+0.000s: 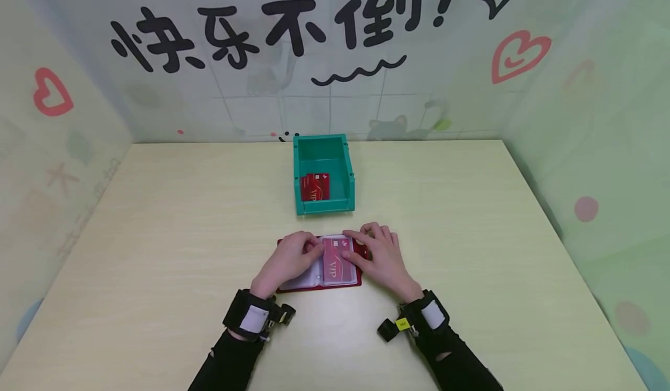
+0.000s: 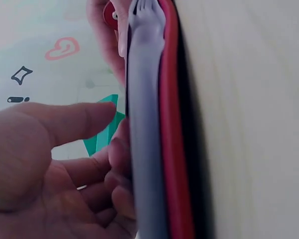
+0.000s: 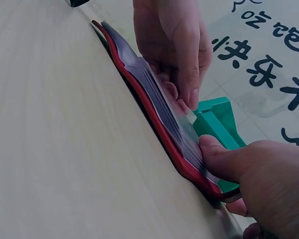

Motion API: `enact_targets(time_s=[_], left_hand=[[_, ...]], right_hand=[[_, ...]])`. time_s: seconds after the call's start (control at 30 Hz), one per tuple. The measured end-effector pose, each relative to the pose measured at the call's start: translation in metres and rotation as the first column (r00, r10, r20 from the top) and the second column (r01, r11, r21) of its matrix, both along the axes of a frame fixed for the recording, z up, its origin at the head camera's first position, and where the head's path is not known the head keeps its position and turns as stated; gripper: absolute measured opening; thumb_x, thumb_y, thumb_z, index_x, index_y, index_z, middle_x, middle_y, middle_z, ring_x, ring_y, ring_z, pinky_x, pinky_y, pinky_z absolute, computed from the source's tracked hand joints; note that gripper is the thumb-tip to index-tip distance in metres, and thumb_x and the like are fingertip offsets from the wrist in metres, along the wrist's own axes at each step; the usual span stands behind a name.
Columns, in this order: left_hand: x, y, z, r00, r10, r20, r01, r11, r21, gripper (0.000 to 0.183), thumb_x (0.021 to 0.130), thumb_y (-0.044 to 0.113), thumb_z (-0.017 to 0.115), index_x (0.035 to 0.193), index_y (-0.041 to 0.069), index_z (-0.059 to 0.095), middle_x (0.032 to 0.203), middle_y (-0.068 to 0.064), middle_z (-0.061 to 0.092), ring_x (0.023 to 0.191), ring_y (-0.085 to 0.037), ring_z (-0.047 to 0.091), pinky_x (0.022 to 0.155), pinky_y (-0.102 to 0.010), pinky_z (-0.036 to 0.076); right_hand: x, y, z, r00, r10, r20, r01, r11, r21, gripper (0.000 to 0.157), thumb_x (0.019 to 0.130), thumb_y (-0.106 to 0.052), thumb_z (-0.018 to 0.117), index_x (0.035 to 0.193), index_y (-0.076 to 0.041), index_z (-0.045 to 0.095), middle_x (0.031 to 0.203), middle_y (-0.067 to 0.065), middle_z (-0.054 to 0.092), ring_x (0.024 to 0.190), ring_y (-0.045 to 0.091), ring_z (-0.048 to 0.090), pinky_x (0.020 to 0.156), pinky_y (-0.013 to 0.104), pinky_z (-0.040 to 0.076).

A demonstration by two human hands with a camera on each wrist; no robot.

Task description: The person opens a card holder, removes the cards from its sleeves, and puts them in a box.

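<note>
A red-covered card holder (image 1: 319,288) lies open on the table, clear plastic sleeves facing up. In its right-hand sleeve sits a pinkish-red VIP card (image 1: 335,269). My left hand (image 1: 291,258) rests over the left page, bent fingertips against the sleeve by the card's left edge. The left wrist view shows its thumb (image 2: 84,122) apart from those fingers. My right hand (image 1: 384,257) grips the holder's right edge. Its thumb (image 3: 219,157) lies on the sleeves in the right wrist view, other fingers around the cover's edge. The holder's underside is hidden.
Beyond the holder stands a teal bin (image 1: 325,206) with several red VIP cards (image 1: 316,187) lying inside near its front. Printed cloth walls (image 1: 586,146) border the pale wooden table (image 1: 173,234) at the back and sides.
</note>
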State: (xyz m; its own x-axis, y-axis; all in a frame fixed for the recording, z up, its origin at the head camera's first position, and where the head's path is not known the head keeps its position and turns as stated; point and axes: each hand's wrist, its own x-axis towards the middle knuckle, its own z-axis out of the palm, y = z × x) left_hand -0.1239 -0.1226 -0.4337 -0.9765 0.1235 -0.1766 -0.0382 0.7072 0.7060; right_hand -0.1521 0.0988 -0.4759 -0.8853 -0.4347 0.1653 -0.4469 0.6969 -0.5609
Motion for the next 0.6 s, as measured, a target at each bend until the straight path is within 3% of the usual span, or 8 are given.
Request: enact_targets(time_s=[0.27,0.6], left_hand=[[0.0021,0.0033,-0.0014,0.999,0.033,0.013,-0.033,0.999,-0.011,0.019,0.098,0.021,0.064,0.102,0.002,0.069,0.078,-0.006,0.055,0.075,-0.017,0.049,0.063,-0.026,0.037],[0.0075,0.0060,0.0018,0.998,0.049,0.047,-0.049,0.999,-0.018,0.019,0.099,0.018,0.063,0.102,0.001,0.069,0.083,-0.008,0.060,0.082,-0.019,0.052,0.066,-0.026,0.040]], right_hand=[[0.0047,0.0000,0.0031,1.000,0.002,0.013,-0.002,1.000,-0.003,0.046,0.088,-0.036,0.076,0.131,-0.020,0.068,0.111,0.009,0.051,0.108,0.028,0.042,0.090,0.045,0.033],[0.0098,0.0007,0.0035,1.000,0.008,0.019,-0.008,1.000,-0.001,0.046,0.089,-0.035,0.075,0.131,-0.020,0.067,0.112,0.009,0.051,0.110,0.029,0.043,0.091,0.046,0.033]])
